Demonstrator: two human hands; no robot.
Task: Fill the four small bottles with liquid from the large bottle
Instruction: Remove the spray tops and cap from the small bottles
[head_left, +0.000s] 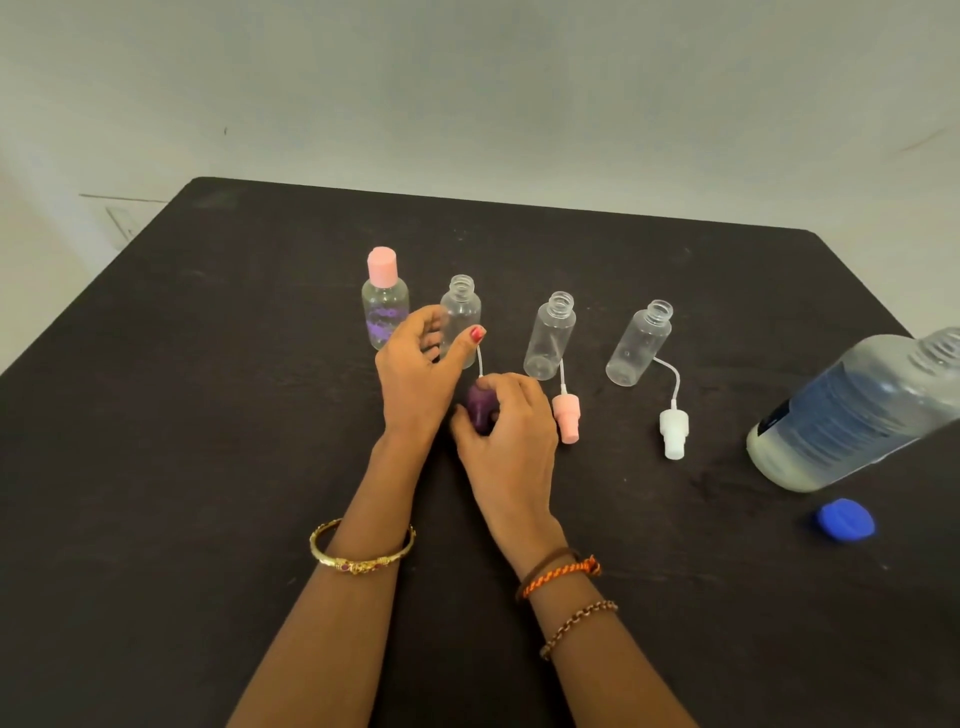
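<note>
Four small clear bottles are seen in a row across the middle of the black table (208, 415). Leftmost, a pink-capped bottle (384, 299) with a purple pattern stands closed. Beside it, a second bottle (461, 317) stands uncapped, its lower part hidden behind the left hand (415, 374); that hand is cupped round the bottle with thumb extended, though whether contact is made cannot be told. A purple spray cap (479, 408) is gripped in the curled fingers of the right hand (506, 441), just in front of the second bottle, with its thin white dip tube (479, 364) rising toward the bottle. A third bottle (550, 338) and fourth bottle (640, 345) stand open and look empty. A pink spray cap (566, 415) lies on the table just before the third bottle, and a white spray cap (674, 431) lies before the fourth, each with its tube reaching to the bottle's base. At the right edge, the large bottle (852, 415) is seen, uncapped, holding clear liquid, partly cut off by the frame. A blue cap (845, 520) lies near it on the table. A gold bangle (362, 558) is worn on the left wrist; an orange thread band (561, 574) and a beaded bracelet (576, 626) are worn on the right.
</note>
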